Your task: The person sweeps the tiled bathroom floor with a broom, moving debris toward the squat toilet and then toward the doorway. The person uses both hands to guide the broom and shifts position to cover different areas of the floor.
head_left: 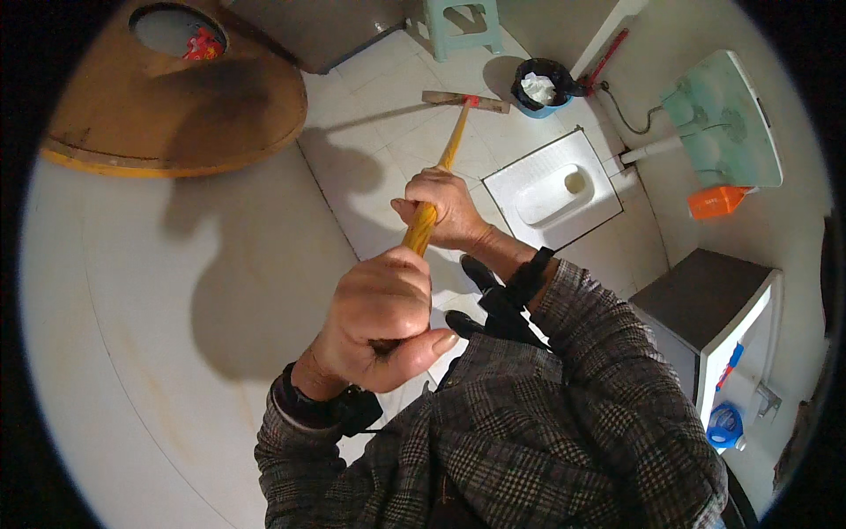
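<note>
My left hand (381, 316) is wrapped round the top end of a yellow wood-patterned handle, its thumb lying across the end. Further down, my right hand (445, 209) grips the same handle. It belongs to what looks like a floor squeegee (449, 145), with a red joint and a wide, narrow brownish head (438, 98). The head rests on the white tiled floor (370, 84), just left of a blue bin (542, 110). To the right of the shaft, a white squat toilet (538, 204) is set into the floor.
The bin has a black liner and white paper inside. A brown round-edged tabletop (176, 115) juts in at upper left. A pale green stool (463, 31) stands at the back. On the right are a wall cistern (727, 119), an orange container (718, 202) and a dark-topped cabinet (705, 295).
</note>
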`<control>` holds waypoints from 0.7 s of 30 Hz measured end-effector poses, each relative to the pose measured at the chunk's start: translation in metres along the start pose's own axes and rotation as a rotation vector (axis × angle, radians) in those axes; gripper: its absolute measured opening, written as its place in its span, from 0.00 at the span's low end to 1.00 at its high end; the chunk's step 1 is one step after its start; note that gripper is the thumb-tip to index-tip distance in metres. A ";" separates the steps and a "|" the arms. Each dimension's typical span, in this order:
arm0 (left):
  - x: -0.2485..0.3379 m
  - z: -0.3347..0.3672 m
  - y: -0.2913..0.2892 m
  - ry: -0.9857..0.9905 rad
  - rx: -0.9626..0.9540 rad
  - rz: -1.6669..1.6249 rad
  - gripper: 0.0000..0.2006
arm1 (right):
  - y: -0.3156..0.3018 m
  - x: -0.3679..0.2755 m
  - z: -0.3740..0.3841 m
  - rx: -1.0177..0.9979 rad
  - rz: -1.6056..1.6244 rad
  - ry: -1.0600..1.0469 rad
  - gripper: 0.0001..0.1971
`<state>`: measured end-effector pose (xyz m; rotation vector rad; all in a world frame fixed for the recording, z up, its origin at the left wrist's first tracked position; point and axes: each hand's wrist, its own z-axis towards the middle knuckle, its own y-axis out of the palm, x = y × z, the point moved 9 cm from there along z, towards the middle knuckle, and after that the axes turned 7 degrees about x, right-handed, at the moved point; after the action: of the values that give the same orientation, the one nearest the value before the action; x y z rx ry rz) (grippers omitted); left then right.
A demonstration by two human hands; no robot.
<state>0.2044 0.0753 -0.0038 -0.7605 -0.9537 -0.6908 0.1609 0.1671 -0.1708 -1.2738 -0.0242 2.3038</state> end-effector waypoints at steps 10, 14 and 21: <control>-0.051 0.025 0.024 0.036 0.029 0.136 0.19 | -0.012 0.047 0.017 -0.071 -0.076 -0.038 0.13; -0.028 0.018 0.027 0.067 -0.051 0.051 0.19 | -0.014 0.037 0.003 -0.084 -0.028 0.004 0.13; -0.083 0.043 0.022 -0.025 0.078 0.124 0.19 | -0.020 0.093 0.036 -0.128 -0.168 0.129 0.11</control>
<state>0.1679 0.1371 -0.0677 -0.7541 -0.9429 -0.5345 0.1001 0.2328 -0.2190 -1.4246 -0.2287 2.1027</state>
